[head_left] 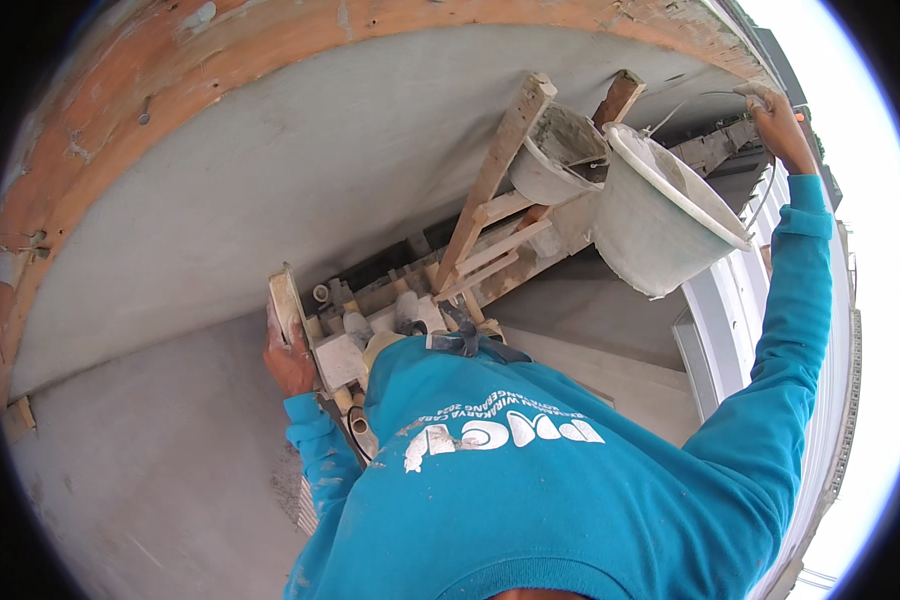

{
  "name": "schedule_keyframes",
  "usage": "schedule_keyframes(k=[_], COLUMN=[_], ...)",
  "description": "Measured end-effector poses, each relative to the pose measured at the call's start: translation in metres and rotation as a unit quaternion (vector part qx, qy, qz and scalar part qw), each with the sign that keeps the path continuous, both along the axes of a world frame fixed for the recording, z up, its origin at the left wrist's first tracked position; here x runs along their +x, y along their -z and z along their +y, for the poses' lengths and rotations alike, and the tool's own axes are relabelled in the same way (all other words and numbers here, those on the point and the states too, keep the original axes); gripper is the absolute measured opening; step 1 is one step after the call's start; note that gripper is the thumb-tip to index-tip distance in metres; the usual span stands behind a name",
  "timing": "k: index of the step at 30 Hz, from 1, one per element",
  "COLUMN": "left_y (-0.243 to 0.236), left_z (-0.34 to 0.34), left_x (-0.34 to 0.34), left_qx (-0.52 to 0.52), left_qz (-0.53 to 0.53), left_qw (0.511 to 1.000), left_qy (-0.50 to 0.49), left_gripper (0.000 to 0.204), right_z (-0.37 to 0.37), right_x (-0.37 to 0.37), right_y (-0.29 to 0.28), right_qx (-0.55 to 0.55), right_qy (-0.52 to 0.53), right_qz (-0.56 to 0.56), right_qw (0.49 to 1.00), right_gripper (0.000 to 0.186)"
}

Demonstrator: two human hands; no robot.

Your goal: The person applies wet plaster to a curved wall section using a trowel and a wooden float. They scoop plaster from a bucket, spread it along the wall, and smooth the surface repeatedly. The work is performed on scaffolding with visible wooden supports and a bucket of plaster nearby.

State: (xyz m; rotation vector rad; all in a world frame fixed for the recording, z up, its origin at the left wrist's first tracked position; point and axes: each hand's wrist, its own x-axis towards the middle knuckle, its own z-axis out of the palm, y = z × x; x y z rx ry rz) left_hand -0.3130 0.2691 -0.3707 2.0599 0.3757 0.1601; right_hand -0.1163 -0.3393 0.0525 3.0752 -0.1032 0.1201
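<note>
My left hand (pixel 288 358) grips a wooden plastering float (pixel 286 298), held on edge against the grey plastered wall (pixel 270 170). My right arm, in a teal sleeve, stretches up and out. My right hand (pixel 776 122) is closed around the thin wire handle (pixel 682 108) of a white bucket (pixel 650 225) smeared with grey mortar, which hangs tilted in the air. A second mortar-caked bucket (pixel 555 160) sits just left of it, resting on a wooden trestle (pixel 490 190).
An orange-brown band of bare wall (pixel 220 50) runs along the top of the plaster. Pipes and wooden offcuts (pixel 370 310) lie far below by the trestle's foot. A white window frame (pixel 715 320) and a grey ledge (pixel 590 300) are at the right.
</note>
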Motion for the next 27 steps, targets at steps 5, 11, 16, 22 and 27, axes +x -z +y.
schedule_keyframes(k=[5, 11, 16, 22, 27], left_y=[-0.006, -0.001, 0.005, 0.001, 0.001], left_z=[-0.002, -0.003, -0.002, 0.002, 0.005], left_x=[0.004, 0.006, 0.005, 0.005, 0.006], left_qx=[-0.004, 0.016, 0.048, 0.055, 0.032], left_qz=[0.014, 0.050, -0.023, -0.039, 0.088], left_qw=[1.000, 0.999, 0.999, 0.998, 0.996], left_qy=[0.002, -0.003, 0.002, 0.007, 0.003], left_gripper=[0.049, 0.047, 0.046, 0.045, 0.046], right_z=[-0.013, -0.022, -0.006, -0.008, 0.042], right_x=[0.006, 0.017, 0.023, 0.014, -0.030], right_y=[-0.004, -0.004, 0.001, 0.003, -0.019], right_qx=[-0.008, -0.050, -0.031, -0.052, 0.043], right_qy=[0.007, -0.044, 0.026, -0.037, 0.102], right_qz=[-0.001, 0.017, 0.034, -0.039, -0.087], right_qw=[1.000, 0.998, 0.999, 0.997, 0.990], right_gripper=[0.026, 0.027, 0.029, 0.028, 0.029])
